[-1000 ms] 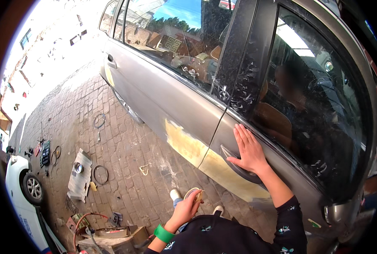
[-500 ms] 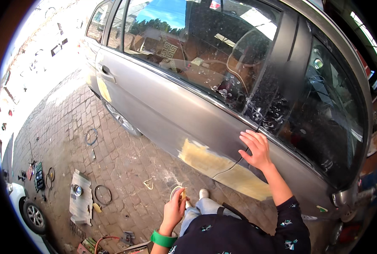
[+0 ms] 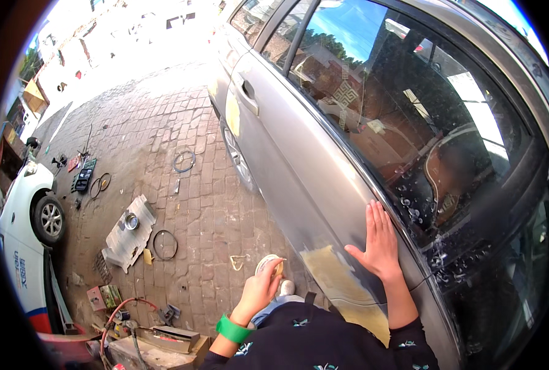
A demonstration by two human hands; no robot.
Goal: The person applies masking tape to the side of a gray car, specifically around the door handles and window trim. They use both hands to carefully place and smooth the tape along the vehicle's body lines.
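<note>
My right hand (image 3: 380,243) lies against the grey car's door (image 3: 311,179), just below the window trim, with its fingers stretched out and the thumb spread. Lower on the door is a yellowish filler patch (image 3: 333,271) with sanded edges, crossing the door seam. Away from the car, my left hand (image 3: 259,290) is closed on a round cream-coloured disc (image 3: 269,264); the fingers partly hide it, and I cannot make out its exact kind. Around my left wrist sits a wide green band (image 3: 234,328).
On the brick paving (image 3: 194,228) lie a tan loop (image 3: 238,262), a flattened cardboard sheet (image 3: 117,243) with a round tin (image 3: 131,221), black rings (image 3: 164,245) and a toolbox (image 3: 84,175). A white car (image 3: 24,246) stands at left. A red hose (image 3: 117,311) and boxes are at lower left.
My view has swung left toward the car's rear. The right hand has moved along the door toward the rear and now lies flatter. My left hand keeps hold of the disc.
</note>
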